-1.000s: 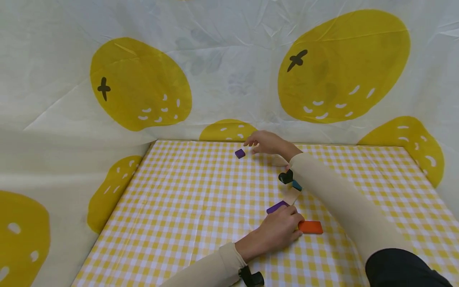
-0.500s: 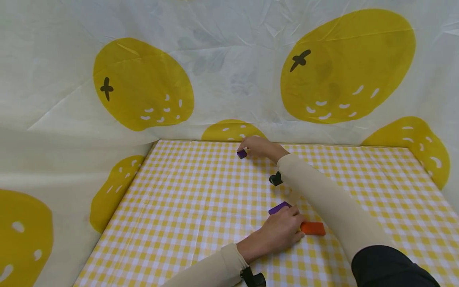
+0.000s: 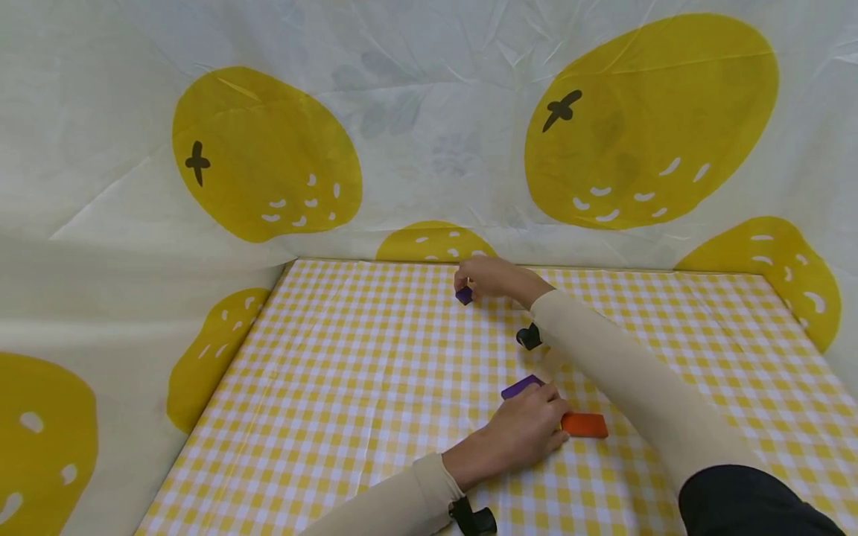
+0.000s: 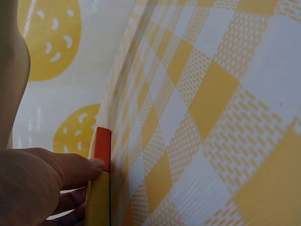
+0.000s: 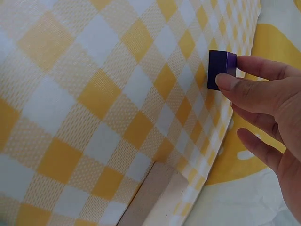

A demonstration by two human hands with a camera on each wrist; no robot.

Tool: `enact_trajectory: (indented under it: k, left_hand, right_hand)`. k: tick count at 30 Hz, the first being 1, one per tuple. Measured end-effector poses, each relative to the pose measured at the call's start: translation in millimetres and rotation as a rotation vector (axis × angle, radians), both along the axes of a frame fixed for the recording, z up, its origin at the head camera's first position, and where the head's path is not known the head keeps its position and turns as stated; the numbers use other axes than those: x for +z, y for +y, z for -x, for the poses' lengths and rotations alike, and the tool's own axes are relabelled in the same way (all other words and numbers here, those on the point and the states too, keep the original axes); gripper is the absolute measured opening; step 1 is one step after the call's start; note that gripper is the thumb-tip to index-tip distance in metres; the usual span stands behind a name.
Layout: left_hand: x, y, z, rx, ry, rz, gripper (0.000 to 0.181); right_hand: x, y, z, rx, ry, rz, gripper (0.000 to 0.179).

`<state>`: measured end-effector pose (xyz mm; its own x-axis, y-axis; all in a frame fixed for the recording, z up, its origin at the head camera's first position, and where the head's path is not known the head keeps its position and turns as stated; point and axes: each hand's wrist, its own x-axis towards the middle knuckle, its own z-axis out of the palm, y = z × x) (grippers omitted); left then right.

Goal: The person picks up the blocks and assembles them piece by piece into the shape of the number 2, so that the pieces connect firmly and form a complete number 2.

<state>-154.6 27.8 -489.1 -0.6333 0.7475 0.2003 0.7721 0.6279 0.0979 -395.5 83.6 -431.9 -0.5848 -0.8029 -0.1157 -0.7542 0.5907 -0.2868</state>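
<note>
At the table's far side my right hand [image 3: 489, 277] pinches a small purple block [image 3: 464, 295] between thumb and forefinger. In the right wrist view the same purple block [image 5: 221, 69] is close against the checked cloth, the other fingers held apart from it. Nearer me, my left hand [image 3: 523, 428] rests low on the table. In the left wrist view its thumb lies across the joint where a yellow block [image 4: 98, 197] meets an orange block [image 4: 102, 146], and its fingers pass behind the yellow one. A longer purple block [image 3: 521, 387] lies just beyond the left hand, partly covered by it.
A plain wooden block [image 5: 153, 195] lies on the cloth near the right hand. My right sleeve [image 3: 623, 365] covers part of the table's middle. A yellow checked cloth [image 3: 322, 372] covers the table, and a hanging lemon-print sheet [image 3: 436, 149] rises behind its far edge.
My right hand has reached left to the small purple block, taken hold of it and drawn it slightly right and nearer. The left hand has stayed in place by the orange block.
</note>
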Motion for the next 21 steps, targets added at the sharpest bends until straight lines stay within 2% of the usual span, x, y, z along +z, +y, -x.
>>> enact_trajectory:
  k: [3,6,14,21]
  left_hand:
    - [-0.1,-0.1,0.1,-0.002,0.019,-0.008,0.021]
    - [-0.3,-0.3,0.1,-0.008,0.035,-0.013,0.02]
    - [0.6,-0.5,-0.7,-0.008,0.042,0.0,0.022]
    - [-0.2,-0.4,-1.8,-0.012,0.075,-0.012,0.023]
  right_hand:
    - [0.3,6.4,-3.1,-0.013,-0.027,-0.005,0.021]
    - [-0.5,13.7,-5.0,-0.014,-0.011,-0.018,0.024]
    - [-0.4,31.8,-9.3,-0.044,-0.027,0.009,0.018]
    - [0.9,41.7,-15.4,-0.036,0.009,0.005,0.023]
